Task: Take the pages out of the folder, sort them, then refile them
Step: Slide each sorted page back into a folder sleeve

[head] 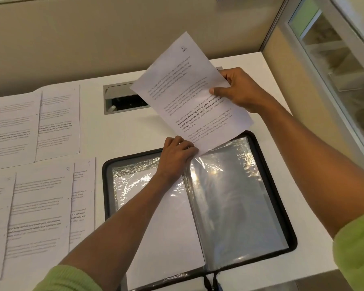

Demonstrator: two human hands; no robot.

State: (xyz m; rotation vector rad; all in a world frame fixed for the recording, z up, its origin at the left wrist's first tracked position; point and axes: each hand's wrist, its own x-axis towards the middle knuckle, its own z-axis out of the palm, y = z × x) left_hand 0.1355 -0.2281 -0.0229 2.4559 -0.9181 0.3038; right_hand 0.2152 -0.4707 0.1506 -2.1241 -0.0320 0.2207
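Your right grip (237,89) pinches the printed page (189,91) above the folder (132,155); your left grip (177,154) clutches its clear sleeve (229,196).

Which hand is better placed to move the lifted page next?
Probably right: the right hand pinches the page aloft, while the left hand holds the folder at its sleeve opening.

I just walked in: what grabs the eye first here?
A printed page, held up tilted in the right hand above the open folder. The left hand grips a shiny plastic sleeve at its top edge, and more pages lie spread on the left of the table.
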